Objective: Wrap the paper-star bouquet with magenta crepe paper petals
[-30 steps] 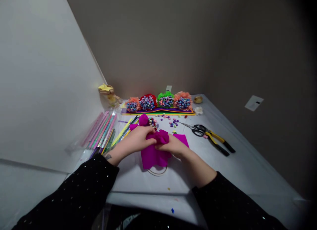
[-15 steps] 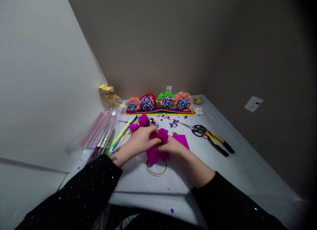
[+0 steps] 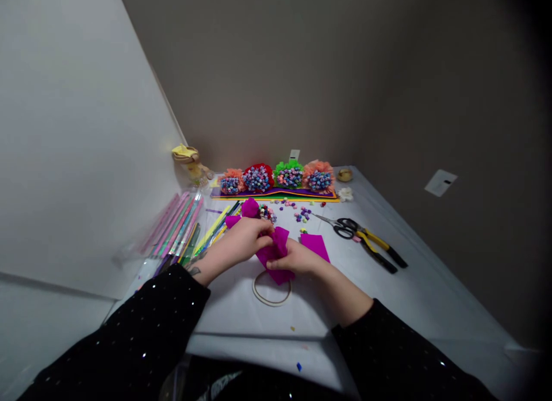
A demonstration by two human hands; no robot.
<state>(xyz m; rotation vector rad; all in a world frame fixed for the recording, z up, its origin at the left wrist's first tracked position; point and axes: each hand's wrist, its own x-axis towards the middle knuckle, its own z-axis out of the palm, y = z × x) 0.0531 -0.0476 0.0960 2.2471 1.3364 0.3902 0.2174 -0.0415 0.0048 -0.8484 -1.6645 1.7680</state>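
Note:
A bunched sheet of magenta crepe paper (image 3: 276,252) is gripped between both my hands just above the white table. My left hand (image 3: 244,240) pinches its upper left part with closed fingers. My right hand (image 3: 295,260) closes on its lower right part. Below them a thin ring (image 3: 271,291) lies flat on the table. A flat magenta sheet (image 3: 317,245) lies just right of my right hand. A small magenta paper flower with beads (image 3: 254,210) sits just beyond my left hand.
Four bead-filled paper flowers (image 3: 276,176) line the back wall on stacked coloured sheets. Scissors (image 3: 342,224) and yellow-handled pliers (image 3: 379,248) lie at the right. Packs of coloured strips (image 3: 181,228) lie at the left. Loose beads (image 3: 302,214) are scattered mid-table.
The magenta paper has been gathered from a spread sheet into a tighter bunch between my hands, uncovering the ring on the table below it.

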